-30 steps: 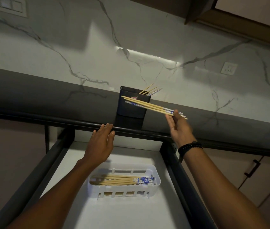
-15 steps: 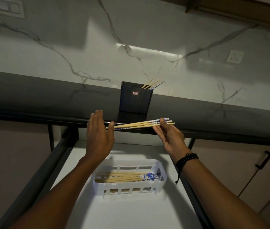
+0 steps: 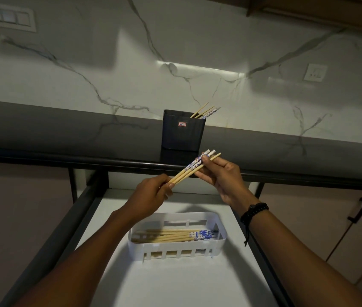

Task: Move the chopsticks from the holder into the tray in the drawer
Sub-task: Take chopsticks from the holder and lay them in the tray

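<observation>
- A bundle of held chopsticks (image 3: pixel 188 171) slants in the air above and behind the tray (image 3: pixel 171 245). Their blue-and-white patterned ends point up to the right and their plain ends down to the left.
- The left hand (image 3: pixel 151 191) grips the plain lower ends, fingers curled round them.
- The right hand (image 3: pixel 222 178) pinches the patterned upper ends between thumb and fingers; a dark beaded bracelet (image 3: pixel 253 212) circles its wrist.
- The tray, white and slotted, sits on the white floor of the open drawer (image 3: pixel 175 284). It holds the tray chopsticks (image 3: pixel 166 235), lying lengthwise with patterned ends to the right.
- Behind the tray, up on the dark desk (image 3: pixel 64 129), the black holder (image 3: pixel 183 134) stands upright. A few holder chopsticks (image 3: pixel 204 111) lean out at its right corner.
</observation>
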